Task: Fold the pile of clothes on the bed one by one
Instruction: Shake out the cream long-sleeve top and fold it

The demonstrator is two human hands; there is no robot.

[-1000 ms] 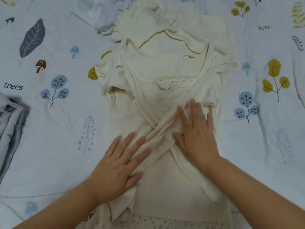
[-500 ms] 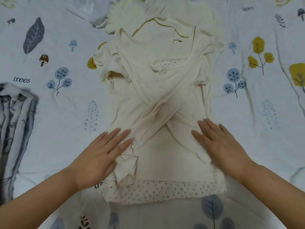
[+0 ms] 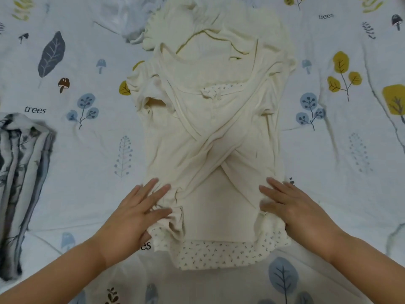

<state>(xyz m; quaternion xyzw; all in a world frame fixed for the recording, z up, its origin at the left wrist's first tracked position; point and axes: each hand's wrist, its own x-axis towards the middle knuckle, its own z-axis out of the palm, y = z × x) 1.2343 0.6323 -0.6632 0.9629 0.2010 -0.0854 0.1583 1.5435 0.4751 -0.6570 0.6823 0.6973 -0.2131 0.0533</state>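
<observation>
Cream soft-knit top with speckled hem band lies flat mid-bed on pale leaf-print bedsheet, sides folded inward, sleeves crossed. Your left hand and right hand press lower corners, fingers straight and spread, gripping nothing. Step: sides folded, lengthwise fold pending. Next likely: pinch hem corners, lift, carry toward neckline. Folded grey-streaked garment lies far left.

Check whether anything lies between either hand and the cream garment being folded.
Nothing visible does. The left hand and the right hand both lie flat, fingers straight, directly on the cream garment, one at each lower side.
</observation>
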